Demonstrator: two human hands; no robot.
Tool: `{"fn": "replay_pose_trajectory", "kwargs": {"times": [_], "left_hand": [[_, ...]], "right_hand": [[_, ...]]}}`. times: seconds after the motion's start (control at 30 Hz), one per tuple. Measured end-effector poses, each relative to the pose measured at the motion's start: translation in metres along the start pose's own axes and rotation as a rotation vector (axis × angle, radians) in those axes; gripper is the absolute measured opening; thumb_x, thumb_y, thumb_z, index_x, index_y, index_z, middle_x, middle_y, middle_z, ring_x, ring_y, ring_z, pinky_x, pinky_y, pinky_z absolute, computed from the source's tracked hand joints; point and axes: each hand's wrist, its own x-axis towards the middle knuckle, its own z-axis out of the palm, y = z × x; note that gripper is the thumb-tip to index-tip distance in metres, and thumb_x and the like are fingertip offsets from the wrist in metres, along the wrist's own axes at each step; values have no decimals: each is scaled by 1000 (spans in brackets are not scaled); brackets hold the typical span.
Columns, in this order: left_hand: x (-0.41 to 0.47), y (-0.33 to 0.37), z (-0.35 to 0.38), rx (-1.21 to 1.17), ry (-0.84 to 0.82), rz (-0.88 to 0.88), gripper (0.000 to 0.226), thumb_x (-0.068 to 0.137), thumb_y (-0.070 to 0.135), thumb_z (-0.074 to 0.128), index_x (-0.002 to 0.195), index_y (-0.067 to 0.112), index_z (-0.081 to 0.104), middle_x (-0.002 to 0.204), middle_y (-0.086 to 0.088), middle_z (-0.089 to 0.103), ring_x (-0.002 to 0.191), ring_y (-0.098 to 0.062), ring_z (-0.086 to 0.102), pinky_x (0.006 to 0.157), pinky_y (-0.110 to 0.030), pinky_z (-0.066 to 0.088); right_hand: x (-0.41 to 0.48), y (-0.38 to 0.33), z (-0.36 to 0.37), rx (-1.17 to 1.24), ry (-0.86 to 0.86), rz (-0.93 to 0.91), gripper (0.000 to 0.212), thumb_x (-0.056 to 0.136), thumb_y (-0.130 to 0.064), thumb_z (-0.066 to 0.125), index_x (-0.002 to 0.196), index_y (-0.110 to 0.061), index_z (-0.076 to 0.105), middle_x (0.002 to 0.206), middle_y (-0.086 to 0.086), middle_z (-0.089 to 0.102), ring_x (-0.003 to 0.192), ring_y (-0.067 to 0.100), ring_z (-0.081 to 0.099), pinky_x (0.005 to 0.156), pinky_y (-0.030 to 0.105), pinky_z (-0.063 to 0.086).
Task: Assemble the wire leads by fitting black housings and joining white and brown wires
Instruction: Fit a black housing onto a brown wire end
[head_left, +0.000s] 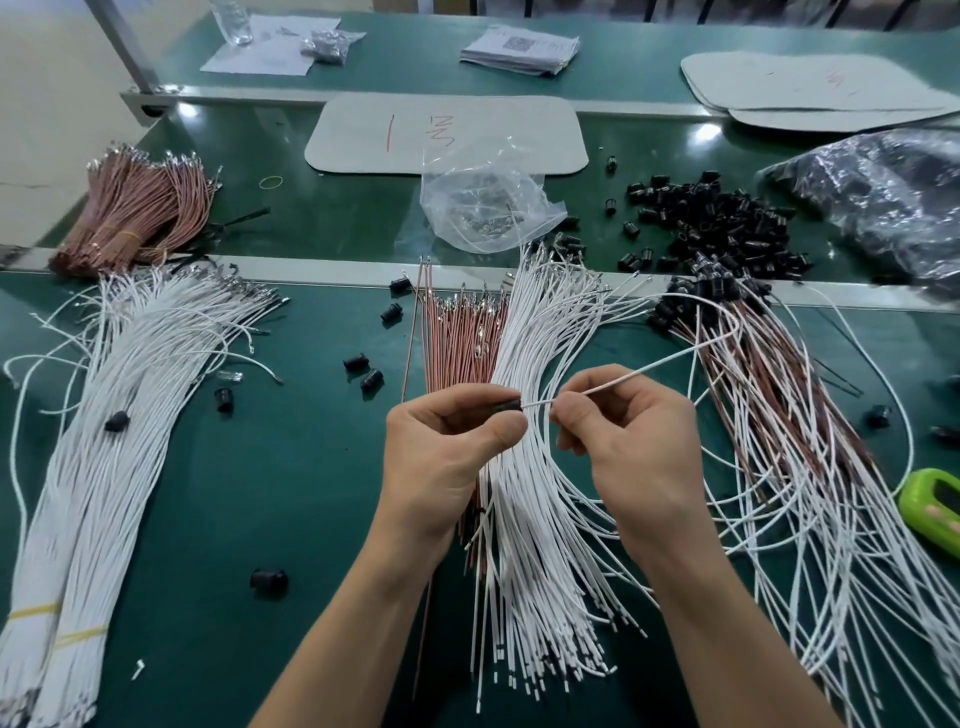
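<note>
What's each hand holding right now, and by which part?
Left grip pinches a black housing by its body, mostly hidden. Right grip pinches a white wire near its end, beside the housing.

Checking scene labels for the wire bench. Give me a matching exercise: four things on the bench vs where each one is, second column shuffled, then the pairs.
Things
1. banded brown wire bundle
2. clear plastic bag
3. green object
4. single white wire

Places
a. pinched by the right hand, running to the black housing in the left hand
b. far left, beyond the metal rail
c. right edge of the table
d. centre, beyond the rail, before the grey mat

Pairs: 1-b, 2-d, 3-c, 4-a
</note>
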Motion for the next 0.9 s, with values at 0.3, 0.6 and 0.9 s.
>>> {"fn": "replay_pose_trajectory", "kwargs": {"times": [0.3, 0.6, 0.9], "left_hand": [[1, -2, -4, 95, 3, 22, 17, 71, 11, 88, 81, 24, 85, 72, -4, 77, 61, -8, 69, 60, -18, 54], [5, -13, -3, 189, 58, 76, 28, 74, 0, 89, 86, 24, 84, 80, -4, 79, 75, -17, 77, 71, -21, 58], [7, -11, -6, 221, 5, 29, 5, 82, 26, 86, 78, 23, 84, 67, -4, 75, 57, -10, 66, 56, -20, 53]], "right_hand": [[-4, 5, 2, -43, -53, -2, 9, 83, -9, 79, 79, -18, 77, 67, 8, 71, 57, 18, 64, 60, 33, 57], [-1, 10, 9, -230, -32, -12, 17, 89, -12, 74, 75, -20, 70, 57, -5, 57, 51, 10, 45, 52, 30, 39], [7, 8, 6, -321, -92, -28, 19, 92, -15, 71, 74, -19, 67, 52, -11, 50, 49, 7, 41, 51, 27, 36]]}}
